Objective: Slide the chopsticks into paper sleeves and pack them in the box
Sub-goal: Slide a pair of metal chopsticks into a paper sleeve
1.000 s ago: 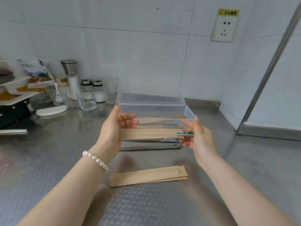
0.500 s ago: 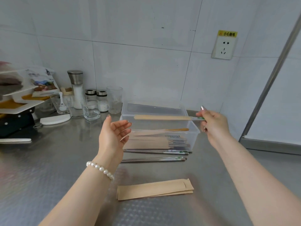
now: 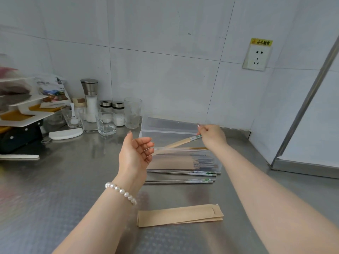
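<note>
A sleeved pair of chopsticks point(image 3: 183, 142) is pinched at its bare metal end by the right hand point(image 3: 212, 136) and is tilted down into the clear box point(image 3: 183, 158), where half a second ago it was held level above the rim; this pair is judged nearly packed. The left hand point(image 3: 136, 154) is kept empty, fingers loosely curled, beside the box. Two loose pairs point(image 3: 180, 177) and spare sleeves point(image 3: 179, 215) are left on the counter point(image 3: 55, 198)
</note>
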Tool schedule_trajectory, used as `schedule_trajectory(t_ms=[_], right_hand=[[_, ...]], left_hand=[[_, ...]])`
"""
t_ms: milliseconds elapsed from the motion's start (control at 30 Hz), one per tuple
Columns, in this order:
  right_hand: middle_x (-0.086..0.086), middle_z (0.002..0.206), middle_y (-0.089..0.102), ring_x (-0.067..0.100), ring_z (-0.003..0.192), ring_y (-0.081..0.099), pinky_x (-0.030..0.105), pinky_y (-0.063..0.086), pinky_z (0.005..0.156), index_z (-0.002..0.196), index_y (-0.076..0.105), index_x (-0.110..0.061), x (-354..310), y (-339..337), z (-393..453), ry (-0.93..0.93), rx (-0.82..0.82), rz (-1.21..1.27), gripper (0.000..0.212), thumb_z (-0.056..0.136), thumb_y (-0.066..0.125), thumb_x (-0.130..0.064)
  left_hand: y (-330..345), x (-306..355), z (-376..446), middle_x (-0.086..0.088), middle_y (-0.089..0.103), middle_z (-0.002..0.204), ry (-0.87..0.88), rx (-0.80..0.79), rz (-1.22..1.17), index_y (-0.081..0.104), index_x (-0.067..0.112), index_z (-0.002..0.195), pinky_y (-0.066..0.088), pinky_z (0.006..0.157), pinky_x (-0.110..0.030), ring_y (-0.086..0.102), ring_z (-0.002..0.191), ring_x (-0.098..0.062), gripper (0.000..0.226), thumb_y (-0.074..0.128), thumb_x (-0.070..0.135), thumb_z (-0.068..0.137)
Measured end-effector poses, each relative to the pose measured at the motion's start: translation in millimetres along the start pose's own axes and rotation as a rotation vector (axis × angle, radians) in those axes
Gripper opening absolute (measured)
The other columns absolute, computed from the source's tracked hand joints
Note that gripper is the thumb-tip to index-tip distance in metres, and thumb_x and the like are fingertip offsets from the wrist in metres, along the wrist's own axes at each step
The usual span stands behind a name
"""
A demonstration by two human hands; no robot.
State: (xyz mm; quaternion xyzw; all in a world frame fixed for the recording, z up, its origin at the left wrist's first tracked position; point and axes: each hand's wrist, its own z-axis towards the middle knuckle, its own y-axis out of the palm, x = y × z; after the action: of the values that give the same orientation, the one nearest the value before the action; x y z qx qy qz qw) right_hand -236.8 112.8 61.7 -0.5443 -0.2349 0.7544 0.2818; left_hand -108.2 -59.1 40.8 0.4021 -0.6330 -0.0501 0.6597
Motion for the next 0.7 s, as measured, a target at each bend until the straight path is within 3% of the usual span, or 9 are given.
schedule_trajectory(t_ms=[100, 200, 267, 433, 567, 633, 700], right_hand=[[0.007, 0.072, 0.057, 0.031, 0.082, 0.054, 0.032, 0.038, 0.065, 0.069, 0.056, -0.010, 7, -2, -1, 0.027, -0.056, -0.244, 0.055, 0.097, 0.028, -0.047], [0.014, 0.099, 0.066, 0.036, 0.105, 0.053, 0.036, 0.044, 0.083, 0.092, 0.065, -0.009, 14, -5, 0, 0.008, -0.077, -0.340, 0.062, 0.097, 0.021, -0.052], [0.017, 0.104, 0.066, 0.037, 0.107, 0.053, 0.038, 0.045, 0.088, 0.094, 0.066, -0.006, 15, -11, -1, -0.044, -0.042, -0.311, 0.063, 0.097, 0.023, -0.051], [0.010, 0.090, 0.067, 0.027, 0.090, 0.060, 0.032, 0.044, 0.079, 0.086, 0.067, -0.007, 16, -37, -16, -0.139, 0.085, -0.027, 0.052, 0.098, 0.031, -0.043], [0.008, 0.071, 0.064, 0.023, 0.075, 0.058, 0.029, 0.039, 0.070, 0.076, 0.068, -0.011, 27, -49, -45, -0.187, 0.149, 0.140, 0.030, 0.094, 0.048, -0.023], [0.005, 0.059, 0.060, 0.019, 0.060, 0.053, 0.029, 0.039, 0.065, 0.064, 0.064, -0.017, 34, -49, -60, -0.195, 0.045, 0.187, 0.024, 0.087, 0.059, -0.014], [0.003, 0.057, 0.057, 0.014, 0.056, 0.048, 0.026, 0.040, 0.063, 0.060, 0.062, -0.019, 39, -48, -73, -0.169, -0.207, 0.207, 0.023, 0.080, 0.069, -0.011]], left_hand=[[1, -3, -1, 0.003, 0.061, 0.053, 0.002, -0.011, 0.007, 0.060, 0.011, 0.071, 0.037, 0.059, -0.024, 0.050, 0.056, -0.014, 0.049, 0.032, 0.044, 0.094], [1, -4, -2, 0.003, 0.060, 0.052, 0.020, -0.024, 0.020, 0.060, 0.011, 0.071, 0.037, 0.059, -0.024, 0.050, 0.055, -0.013, 0.048, 0.033, 0.044, 0.094], [0, -4, -3, 0.003, 0.060, 0.052, 0.029, -0.033, 0.022, 0.060, 0.010, 0.071, 0.037, 0.059, -0.025, 0.050, 0.055, -0.014, 0.048, 0.034, 0.043, 0.094], [3, -5, -6, 0.003, 0.057, 0.050, 0.008, -0.110, 0.104, 0.057, 0.012, 0.067, 0.035, 0.057, -0.024, 0.048, 0.051, -0.012, 0.034, 0.044, 0.032, 0.091], [8, -14, -15, 0.003, 0.053, 0.050, 0.072, -0.362, 0.378, 0.060, 0.014, 0.058, 0.033, 0.054, -0.021, 0.043, 0.051, -0.013, 0.016, 0.063, 0.014, 0.074], [8, -22, -20, 0.005, 0.057, 0.051, 0.173, -0.531, 0.629, 0.063, 0.015, 0.057, 0.037, 0.052, -0.016, 0.047, 0.050, -0.008, 0.010, 0.070, 0.015, 0.064], [5, -33, -24, 0.008, 0.058, 0.055, 0.284, -0.652, 0.954, 0.065, 0.015, 0.062, 0.039, 0.053, -0.015, 0.046, 0.050, -0.002, 0.017, 0.081, 0.019, 0.063]])
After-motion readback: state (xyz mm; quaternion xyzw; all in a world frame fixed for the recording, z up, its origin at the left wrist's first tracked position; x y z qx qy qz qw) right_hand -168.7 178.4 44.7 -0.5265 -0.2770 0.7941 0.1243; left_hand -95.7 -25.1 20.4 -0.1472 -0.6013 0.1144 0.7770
